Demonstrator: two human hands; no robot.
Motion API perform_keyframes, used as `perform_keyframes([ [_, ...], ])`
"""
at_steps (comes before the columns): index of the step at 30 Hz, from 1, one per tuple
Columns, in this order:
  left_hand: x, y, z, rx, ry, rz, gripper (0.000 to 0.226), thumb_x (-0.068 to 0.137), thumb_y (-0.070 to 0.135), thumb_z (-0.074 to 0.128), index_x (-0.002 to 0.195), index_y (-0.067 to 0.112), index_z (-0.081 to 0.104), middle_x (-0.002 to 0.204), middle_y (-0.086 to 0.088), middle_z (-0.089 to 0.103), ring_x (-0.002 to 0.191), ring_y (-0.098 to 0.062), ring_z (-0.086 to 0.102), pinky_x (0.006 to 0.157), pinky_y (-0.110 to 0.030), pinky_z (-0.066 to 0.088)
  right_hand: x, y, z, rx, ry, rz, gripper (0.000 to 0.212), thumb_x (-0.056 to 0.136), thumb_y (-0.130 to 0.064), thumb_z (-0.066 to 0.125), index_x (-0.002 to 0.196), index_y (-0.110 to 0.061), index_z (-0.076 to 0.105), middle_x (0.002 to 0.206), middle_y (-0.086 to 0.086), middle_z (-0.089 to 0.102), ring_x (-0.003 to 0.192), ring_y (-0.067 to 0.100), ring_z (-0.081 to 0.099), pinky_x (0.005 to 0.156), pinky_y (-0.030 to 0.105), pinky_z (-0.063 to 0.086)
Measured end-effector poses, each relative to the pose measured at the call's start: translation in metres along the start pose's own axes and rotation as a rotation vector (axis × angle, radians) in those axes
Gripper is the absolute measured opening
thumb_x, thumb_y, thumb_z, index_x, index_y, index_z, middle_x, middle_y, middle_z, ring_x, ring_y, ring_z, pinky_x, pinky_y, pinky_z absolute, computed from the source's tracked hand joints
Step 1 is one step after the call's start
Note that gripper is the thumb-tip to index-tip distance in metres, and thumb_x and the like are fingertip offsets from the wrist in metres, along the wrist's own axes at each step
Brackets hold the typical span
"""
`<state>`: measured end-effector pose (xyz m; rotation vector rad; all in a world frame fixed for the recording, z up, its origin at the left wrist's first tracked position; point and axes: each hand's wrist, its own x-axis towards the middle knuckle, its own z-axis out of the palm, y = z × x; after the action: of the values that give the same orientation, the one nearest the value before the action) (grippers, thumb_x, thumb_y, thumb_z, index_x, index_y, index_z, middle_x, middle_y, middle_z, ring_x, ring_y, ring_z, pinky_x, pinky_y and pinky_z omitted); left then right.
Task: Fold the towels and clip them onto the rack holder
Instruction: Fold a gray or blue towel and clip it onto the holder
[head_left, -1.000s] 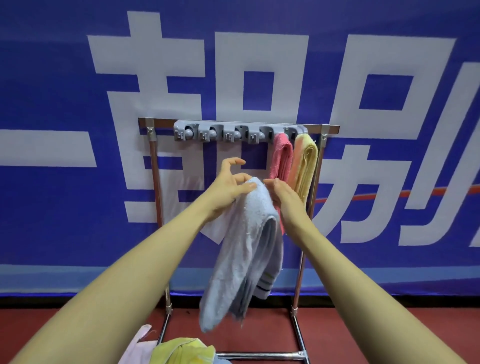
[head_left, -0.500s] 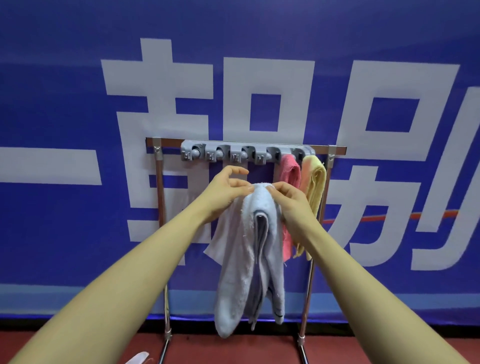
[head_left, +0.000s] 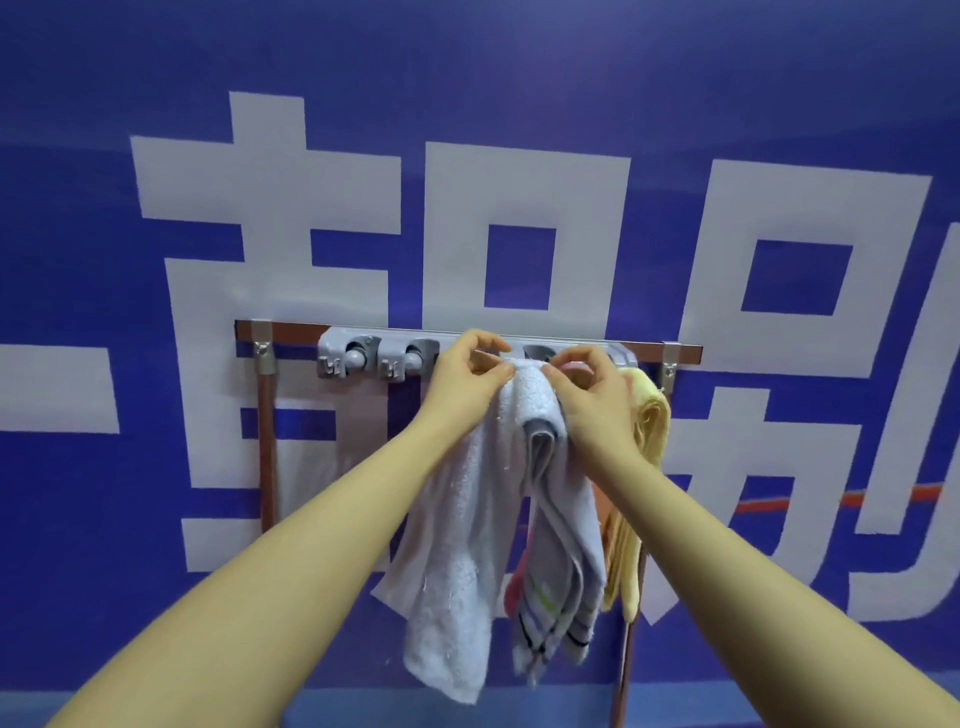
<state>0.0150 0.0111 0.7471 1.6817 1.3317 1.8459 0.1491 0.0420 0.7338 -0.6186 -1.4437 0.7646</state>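
1. Grey terry cloth is pinched at its folded top by both hands: your left hand (head_left: 467, 379) and right hand (head_left: 592, 395) each grasp the grey towel (head_left: 519, 467).
2. It sits right at the clip holder (head_left: 363, 358), beside the yellow towel (head_left: 649, 426).
3. You are in the clipping step; next, I think, press the fold up into a free clip.

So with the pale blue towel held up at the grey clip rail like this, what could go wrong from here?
1. The left hand and right hand pinch only the top fold of the pale blue terry towel; its long hanging weight might pull it free before a clip grips.
2. The hands cover the grey plastic clip rail there, so the fold may miss the slot.
3. The right hand could nudge the neighbouring yellow towel.
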Motion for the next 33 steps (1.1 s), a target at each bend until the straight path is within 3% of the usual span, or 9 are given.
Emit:
perform_keyframes([
  [6,0.057,-0.022,0.011,0.103,-0.010,0.036,0.018,0.089,0.002,0.057,0.095,0.019,0.056,0.072,0.001,0.053,0.066,-0.008,0.051,0.061,-0.007,0.042,0.050,0.036,0.026,0.012,0.078,0.038,0.017,0.089,-0.008,0.057,0.080,-0.021,0.055,0.085,0.010,0.067,0.082,0.022,0.064,0.079,0.037,0.051],
  [9,0.072,-0.033,0.019,0.135,-0.026,-0.007,0.017,0.090,0.005,0.055,0.098,0.019,0.055,0.075,-0.001,0.055,0.069,-0.011,0.053,0.064,-0.014,0.045,0.058,0.055,0.039,0.062,0.165,0.044,0.017,0.090,-0.007,0.056,0.081,-0.022,0.055,0.086,0.010,0.067,0.084,0.022,0.064,0.077,0.033,0.051],
  [13,0.079,-0.047,0.029,0.114,0.101,-0.004,0.021,0.087,0.004,0.057,0.099,0.021,0.051,0.072,0.001,0.046,0.064,-0.010,0.048,0.051,-0.007,0.038,0.060,0.074,0.054,0.178,0.248,0.026,0.011,0.091,-0.006,0.056,0.086,-0.015,0.055,0.080,0.007,0.063,0.072,0.015,0.060,0.066,0.023,0.049],
  [18,0.069,-0.069,0.043,-0.080,0.210,-0.005,0.027,0.087,-0.002,0.053,0.100,0.021,0.045,0.075,-0.007,0.048,0.061,-0.011,0.050,0.053,-0.014,0.044,0.063,0.095,0.059,0.216,0.289,0.040,0.010,0.090,-0.004,0.057,0.088,-0.013,0.054,0.083,0.011,0.063,0.073,0.016,0.059,0.066,0.022,0.048],
  [21,0.067,-0.076,0.047,-0.054,0.240,0.035,0.028,0.088,0.000,0.052,0.099,0.023,0.045,0.074,-0.004,0.050,0.063,-0.012,0.052,0.059,-0.019,0.045,0.061,0.106,0.061,0.217,0.278,0.039,0.015,0.089,-0.004,0.059,0.086,-0.017,0.052,0.083,0.012,0.063,0.075,0.018,0.060,0.068,0.027,0.049],
  [25,0.064,-0.083,0.047,0.023,0.316,0.027,0.024,0.084,0.000,0.054,0.090,0.023,0.047,0.070,0.000,0.050,0.066,-0.015,0.051,0.060,-0.016,0.042,0.061,0.112,0.066,0.253,0.297,0.079,0.021,0.087,-0.002,0.060,0.082,-0.019,0.049,0.076,0.007,0.059,0.068,0.014,0.056,0.063,0.023,0.047],
  [29,0.059,-0.090,0.048,0.006,0.326,0.010,0.025,0.086,0.003,0.055,0.086,0.026,0.045,0.075,-0.004,0.054,0.070,-0.018,0.054,0.061,-0.018,0.044,0.056,0.111,0.067,0.295,0.302,0.113,0.020,0.087,-0.002,0.061,0.081,-0.018,0.050,0.074,0.002,0.058,0.062,0.007,0.054,0.058,0.016,0.045],
  [33,0.046,-0.090,0.049,0.135,0.320,0.165,0.012,0.091,0.004,0.053,0.096,0.014,0.057,0.099,-0.001,0.050,0.086,-0.015,0.052,0.074,-0.012,0.042,0.036,0.113,0.067,0.371,0.245,0.136,0.011,0.096,-0.011,0.053,0.095,-0.012,0.064,0.084,0.003,0.069,0.074,0.008,0.064,0.068,0.023,0.051],
])
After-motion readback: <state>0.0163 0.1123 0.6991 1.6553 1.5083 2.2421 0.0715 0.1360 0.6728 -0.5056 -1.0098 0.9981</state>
